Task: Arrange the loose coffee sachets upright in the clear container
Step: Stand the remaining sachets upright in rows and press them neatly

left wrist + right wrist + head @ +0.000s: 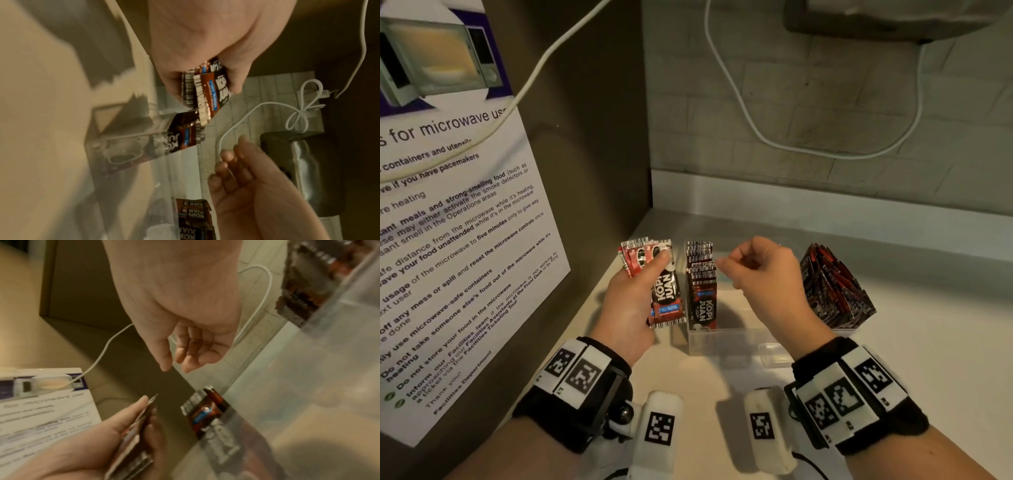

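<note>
The coffee sachets are slim red, black and white packets with bold white lettering, a small blue band and striped crimped ends. The left hand [633, 308] grips a small stack of sachets [654, 277] upright just left of the clear container [726, 342], thumb pressed across the front packet and fingers curled behind it. Inside the container, a row of sachets [701, 284] stands upright against its left wall, tops rising above the rim. The right hand [763, 270] hovers over the open middle of the container, holding nothing; its fingers are loosely curled with thumb and forefinger near each other, just right of the standing row and apart from it. A leaning bundle of sachets [832, 284] sits at the container's right end, fanned out toward the right. Between the two groups the container's floor is bare. The container rests on a pale counter [928, 342], close to a brown side panel carrying a microwave notice [448, 240] on the left; a tiled wall with a white cable [739, 102] runs behind.
</note>
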A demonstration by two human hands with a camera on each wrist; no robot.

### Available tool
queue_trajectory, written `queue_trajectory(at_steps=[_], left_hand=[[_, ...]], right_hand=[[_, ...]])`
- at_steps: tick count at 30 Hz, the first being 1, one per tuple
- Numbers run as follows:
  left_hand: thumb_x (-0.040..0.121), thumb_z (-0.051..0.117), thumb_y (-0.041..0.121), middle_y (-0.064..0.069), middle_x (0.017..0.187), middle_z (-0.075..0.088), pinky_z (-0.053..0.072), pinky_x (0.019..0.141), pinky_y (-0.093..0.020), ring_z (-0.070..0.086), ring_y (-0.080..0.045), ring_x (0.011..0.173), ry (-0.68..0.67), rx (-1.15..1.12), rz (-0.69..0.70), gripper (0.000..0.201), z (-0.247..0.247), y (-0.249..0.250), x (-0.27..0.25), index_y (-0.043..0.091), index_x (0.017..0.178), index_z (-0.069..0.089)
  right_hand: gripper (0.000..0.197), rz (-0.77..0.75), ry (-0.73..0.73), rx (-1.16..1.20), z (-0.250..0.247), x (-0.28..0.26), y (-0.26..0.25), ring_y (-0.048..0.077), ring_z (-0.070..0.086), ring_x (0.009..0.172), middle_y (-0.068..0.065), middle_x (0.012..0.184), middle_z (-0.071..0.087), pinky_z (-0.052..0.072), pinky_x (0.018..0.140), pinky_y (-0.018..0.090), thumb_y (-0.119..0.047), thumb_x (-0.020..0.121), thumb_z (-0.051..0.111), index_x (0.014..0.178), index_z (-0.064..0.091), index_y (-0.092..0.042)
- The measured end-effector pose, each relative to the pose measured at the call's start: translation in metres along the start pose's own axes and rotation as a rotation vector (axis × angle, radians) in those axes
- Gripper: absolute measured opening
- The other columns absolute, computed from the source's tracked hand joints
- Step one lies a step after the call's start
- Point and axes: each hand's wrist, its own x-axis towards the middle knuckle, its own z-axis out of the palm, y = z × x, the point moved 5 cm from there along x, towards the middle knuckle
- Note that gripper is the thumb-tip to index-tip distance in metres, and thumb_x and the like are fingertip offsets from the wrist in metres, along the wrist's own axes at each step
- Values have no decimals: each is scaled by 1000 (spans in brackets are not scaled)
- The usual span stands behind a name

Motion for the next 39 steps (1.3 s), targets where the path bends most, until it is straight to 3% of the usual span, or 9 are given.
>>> queue_trajectory(at_steps=[7, 9, 12, 17, 21, 24, 30, 33, 39], left_hand=[[82, 72, 23, -12, 88, 74, 57, 67, -40, 72, -30, 79, -80, -9, 78, 18, 26, 7, -6, 12, 96, 70], [80, 73, 25, -12, 90, 74, 57, 67, -39, 72, -29, 80, -75, -11, 91, 21, 29, 7, -5, 13, 98, 70], [80, 73, 23, -10, 90, 75, 58, 68, -38, 73, -27, 80, -81, -7, 89, 20, 27, 6, -5, 13, 98, 70], [72, 76, 22, -14, 99, 74, 54, 89, -53, 70, -34, 93, -149, 64, 46, 37, 28, 0, -7, 12, 106, 69], [81, 71, 32, -5, 78, 72, 57, 72, -41, 71, -21, 70, -115, 82, 47, 20, 25, -1, -5, 14, 85, 65], [85, 67, 38, 4, 58, 62, 46, 55, -28, 58, -9, 47, 11, 51, 28, 24, 12, 1, 3, 16, 79, 61], [88, 68, 25, 1, 70, 59, 44, 52, -26, 56, -9, 52, 90, 86, -48, 13, -4, -16, 10, 14, 85, 62], [88, 67, 26, 5, 61, 64, 43, 52, -25, 58, -6, 43, 90, 109, -52, 15, -4, -24, 12, 12, 88, 62], [96, 50, 33, 5, 48, 56, 40, 40, -18, 52, -9, 36, 111, 46, -106, 25, 2, -28, 15, 17, 77, 54]], right_hand=[[26, 24, -326, -75, 31, -13, -25, 14, 55, 63, 7, 73, 64, 50, 62, 36, -18, 67, 84, 77, 60, -15], [22, 39, -304, -72, 29, -12, -22, 17, 55, 63, 12, 74, 64, 49, 59, 37, -10, 69, 81, 73, 59, -13], [20, 127, -222, 114, 15, -10, -18, 16, 59, 60, 7, 72, 62, 44, 47, 21, 1, 78, 70, 76, 58, -15], [23, 173, 7, 535, -7, -5, -14, 11, 57, 50, 1, 64, 62, 47, 47, 22, 7, 78, 70, 84, 59, -12], [20, 115, 140, 645, -18, -2, -12, 11, 54, 51, 0, 65, 61, 46, 48, 21, 7, 86, 62, 88, 57, -13], [21, 67, 145, 508, -29, 3, -10, 9, 54, 50, 2, 69, 62, 46, 47, 21, 6, 88, 59, 85, 57, -15], [18, 122, -180, 39, -16, 5, 5, 9, 59, 54, 3, 79, 66, 54, 53, 27, 0, 87, 63, 84, 60, -18], [23, 107, -296, -61, -2, 1, 12, 6, 59, 52, 6, 80, 67, 51, 54, 24, -1, 83, 68, 77, 59, -21], [34, 172, -273, -104, 19, 3, 31, 13, 57, 57, -4, 60, 58, 57, 65, 38, 2, 66, 81, 68, 54, -17]])
